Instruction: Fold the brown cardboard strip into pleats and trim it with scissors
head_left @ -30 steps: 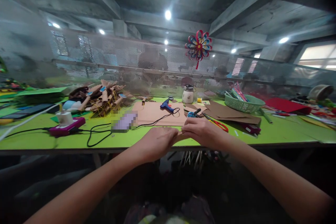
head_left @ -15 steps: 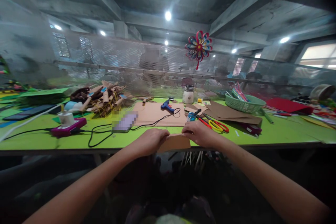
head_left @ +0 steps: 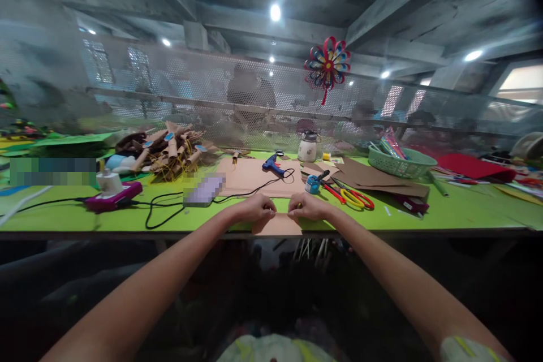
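Observation:
A piece of brown kraft paper (head_left: 278,225) lies at the front edge of the green table, its near part reaching that edge. My left hand (head_left: 257,207) pinches its far edge on the left side, fingers curled in. On the right side my right hand (head_left: 306,207) pinches the same edge, a short gap from the left. Just beyond the hands lie larger brown sheets (head_left: 241,180), with a blue glue gun (head_left: 274,166) resting on them. A blue jar (head_left: 313,183) stands close behind my right hand.
Right of my hands are red and yellow scissors (head_left: 352,197), brown cardboard (head_left: 373,177) and a green basket (head_left: 399,166). To the left lie a phone (head_left: 205,189), a black cable and a purple power strip (head_left: 113,197). Rolled paper tubes (head_left: 169,153) are heaped behind.
Both hands have shifted slightly and sit a little closer together on the paper. The paper's near part now lies flatter at the table edge. The camera view has tilted down a little.

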The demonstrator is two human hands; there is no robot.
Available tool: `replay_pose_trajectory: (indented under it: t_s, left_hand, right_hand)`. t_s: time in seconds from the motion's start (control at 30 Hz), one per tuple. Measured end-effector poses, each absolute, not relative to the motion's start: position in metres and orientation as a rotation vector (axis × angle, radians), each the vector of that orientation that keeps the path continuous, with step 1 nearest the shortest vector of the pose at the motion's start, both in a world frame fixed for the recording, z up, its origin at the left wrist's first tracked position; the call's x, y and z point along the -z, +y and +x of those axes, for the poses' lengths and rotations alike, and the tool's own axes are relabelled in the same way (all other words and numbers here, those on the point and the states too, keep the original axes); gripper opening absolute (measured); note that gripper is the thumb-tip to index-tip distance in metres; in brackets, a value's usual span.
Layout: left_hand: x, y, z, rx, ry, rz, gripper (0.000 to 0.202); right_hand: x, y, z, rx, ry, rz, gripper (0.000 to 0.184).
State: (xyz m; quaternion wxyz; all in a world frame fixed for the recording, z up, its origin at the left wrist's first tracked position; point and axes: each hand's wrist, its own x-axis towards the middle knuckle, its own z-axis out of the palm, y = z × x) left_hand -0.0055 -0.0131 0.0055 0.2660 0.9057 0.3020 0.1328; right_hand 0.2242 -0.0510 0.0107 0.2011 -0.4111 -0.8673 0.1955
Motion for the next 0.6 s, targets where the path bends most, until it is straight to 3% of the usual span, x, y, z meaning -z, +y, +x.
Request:
replay_pose_trajectory:
  t_s: [0.33, 0.6]
  left_hand:
    - [-0.005, -0.020, 0.000, -0.460, 0.950, 2.508, 0.022]
    - [-0.008, -0.014, 0.005, -0.331, 0.884, 2.814, 0.018]
  right_hand:
    - [-0.004, -0.054, 0.209, -0.221, -2.563, -1.173, 0.021]
    - [-0.018, -0.054, 0.191, 0.070, -2.760, -1.349, 0.019]
